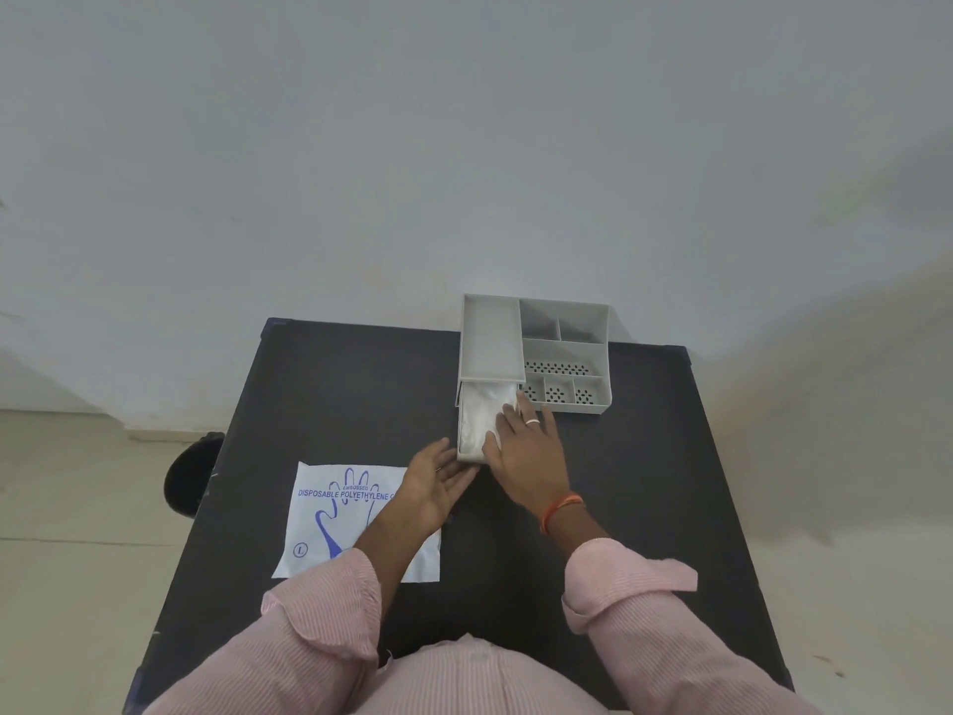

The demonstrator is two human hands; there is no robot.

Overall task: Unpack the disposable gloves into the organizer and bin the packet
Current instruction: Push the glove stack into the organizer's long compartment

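Observation:
A grey organizer [564,353] stands at the far edge of the black table [361,394]. Its drawer [466,456] is pulled out toward me and holds a stack of clear disposable gloves [477,420]. My right hand [526,446] lies flat on the gloves, fingers spread, pressing them into the drawer. My left hand [438,482] is open, palm up, its fingertips at the drawer's front left corner. The flat white packet [335,518], printed with a blue hand outline, lies on the table to the left, partly under my left forearm.
A dark round bin [193,474] stands on the floor beside the table's left edge. The organizer's right half has several small perforated compartments [559,392]. A pale wall rises right behind the table.

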